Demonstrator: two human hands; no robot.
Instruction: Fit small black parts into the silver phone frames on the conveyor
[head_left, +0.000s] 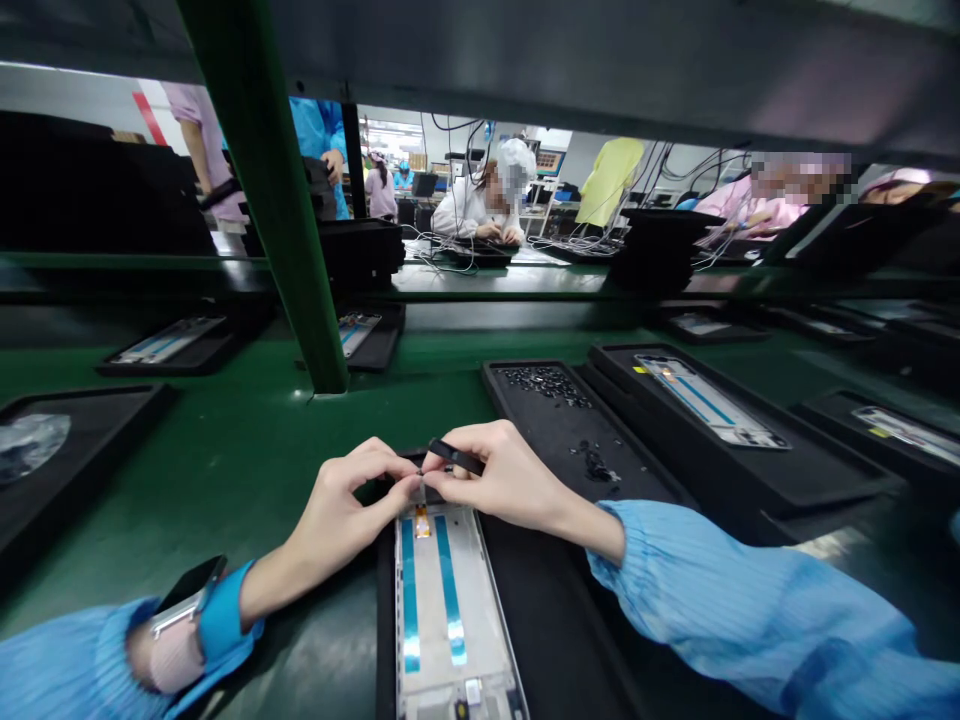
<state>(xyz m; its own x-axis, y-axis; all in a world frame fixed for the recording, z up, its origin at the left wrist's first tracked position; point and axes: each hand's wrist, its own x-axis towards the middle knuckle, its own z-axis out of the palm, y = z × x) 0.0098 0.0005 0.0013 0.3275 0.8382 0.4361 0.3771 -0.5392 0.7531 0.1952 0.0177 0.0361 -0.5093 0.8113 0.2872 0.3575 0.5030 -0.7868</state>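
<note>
A silvery phone frame (469, 600) with two blue strips and a small orange flex piece near its far end lies in a black tray (570, 640) in front of me. My left hand (349, 500) is over the frame's far left corner, thumb and forefinger pinched on something too small to make out. My right hand (510, 475) meets it fingertip to fingertip; a black pen-like tool (456, 457) rests in its grip, while its thumb and forefinger also pinch near the small part.
Just beyond my right hand, a black tray (536, 400) holds many small dark parts. Another phone frame (712, 400) lies in a tray to the right. A green post (274, 200) rises behind my left hand. People work across the bench.
</note>
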